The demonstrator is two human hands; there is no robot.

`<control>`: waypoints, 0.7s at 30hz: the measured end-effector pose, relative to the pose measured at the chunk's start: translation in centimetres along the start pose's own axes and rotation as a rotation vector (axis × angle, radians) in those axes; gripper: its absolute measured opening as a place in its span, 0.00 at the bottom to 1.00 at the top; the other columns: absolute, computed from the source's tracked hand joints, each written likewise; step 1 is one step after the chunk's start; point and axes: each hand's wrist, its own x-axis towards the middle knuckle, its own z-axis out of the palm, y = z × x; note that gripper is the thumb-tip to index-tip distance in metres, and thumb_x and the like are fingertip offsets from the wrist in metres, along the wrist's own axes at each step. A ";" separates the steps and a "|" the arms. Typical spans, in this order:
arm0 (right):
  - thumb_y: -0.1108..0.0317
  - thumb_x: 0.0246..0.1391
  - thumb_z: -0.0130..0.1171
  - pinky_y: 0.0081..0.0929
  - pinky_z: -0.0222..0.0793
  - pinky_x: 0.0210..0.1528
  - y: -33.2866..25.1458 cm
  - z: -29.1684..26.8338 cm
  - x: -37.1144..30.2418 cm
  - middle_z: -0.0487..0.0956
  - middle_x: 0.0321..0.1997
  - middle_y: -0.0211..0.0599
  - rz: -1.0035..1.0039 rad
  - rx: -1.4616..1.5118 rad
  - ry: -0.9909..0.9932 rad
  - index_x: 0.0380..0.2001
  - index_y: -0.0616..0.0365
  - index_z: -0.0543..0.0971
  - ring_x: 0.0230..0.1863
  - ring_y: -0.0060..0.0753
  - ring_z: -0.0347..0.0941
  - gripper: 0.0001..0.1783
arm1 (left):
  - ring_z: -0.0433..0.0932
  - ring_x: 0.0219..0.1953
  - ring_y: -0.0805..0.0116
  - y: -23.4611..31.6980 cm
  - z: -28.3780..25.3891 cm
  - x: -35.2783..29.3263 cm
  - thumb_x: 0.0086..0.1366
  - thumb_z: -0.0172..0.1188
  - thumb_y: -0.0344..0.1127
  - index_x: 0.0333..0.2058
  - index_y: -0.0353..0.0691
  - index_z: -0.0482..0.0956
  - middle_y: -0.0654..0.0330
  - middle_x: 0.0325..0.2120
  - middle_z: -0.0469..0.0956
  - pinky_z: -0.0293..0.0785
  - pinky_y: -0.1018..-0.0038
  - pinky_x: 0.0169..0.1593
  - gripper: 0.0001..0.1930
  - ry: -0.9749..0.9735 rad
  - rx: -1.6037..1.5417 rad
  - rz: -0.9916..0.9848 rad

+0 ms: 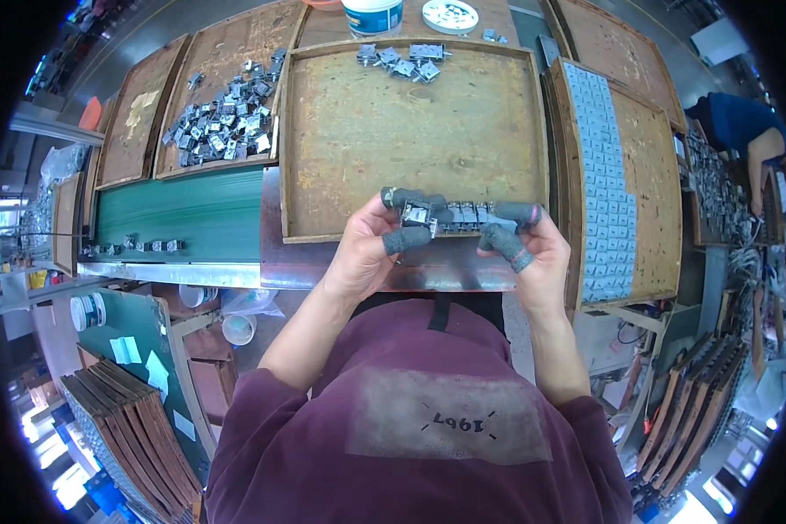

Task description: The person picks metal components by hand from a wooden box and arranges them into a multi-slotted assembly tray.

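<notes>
My left hand and my right hand, with dark grey covers on several fingers, meet above the near edge of a shallow wooden tray. Between thumb and fingers my left hand pinches a small silvery metal box-shaped part, turned at an angle. A row of similar metal parts lies side by side against it, its right end gripped by my right thumb and fingers. The fingers hide some of the row. At the tray's far side sits a loose cluster of metal parts.
Left, another wooden tray bears a heap of metal parts. A green conveyor belt carries several more. Right, a tray holds neat rows of parts. A white bucket stands behind; a person bends at far right.
</notes>
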 end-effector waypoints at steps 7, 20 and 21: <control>0.79 0.55 0.64 0.26 0.78 0.45 -0.4 1.7 -0.1 0.79 0.45 0.36 -0.014 -0.012 -0.032 0.49 0.65 0.75 0.42 0.28 0.78 0.17 | 0.78 0.49 0.71 0.5 0.7 -1.1 0.59 0.67 0.24 0.52 0.34 0.76 0.62 0.46 0.78 0.75 0.72 0.54 0.22 -0.031 0.390 0.137; 0.72 0.42 0.70 0.37 0.73 0.31 -2.9 1.1 0.1 0.75 0.30 0.44 -0.566 -1.088 -0.215 0.34 0.65 0.75 0.31 0.48 0.76 0.17 | 0.74 0.53 0.69 0.8 2.8 -1.5 0.61 0.58 0.17 0.53 0.33 0.76 0.61 0.47 0.74 0.73 0.73 0.55 0.20 -0.102 0.597 0.135; 0.73 0.40 0.70 0.38 0.72 0.31 -2.7 1.1 0.3 0.75 0.30 0.44 -0.615 -1.107 -0.189 0.33 0.65 0.75 0.31 0.48 0.76 0.17 | 0.74 0.53 0.69 0.7 3.1 -1.5 0.60 0.57 0.17 0.53 0.33 0.76 0.60 0.48 0.74 0.72 0.73 0.55 0.21 -0.103 0.621 0.140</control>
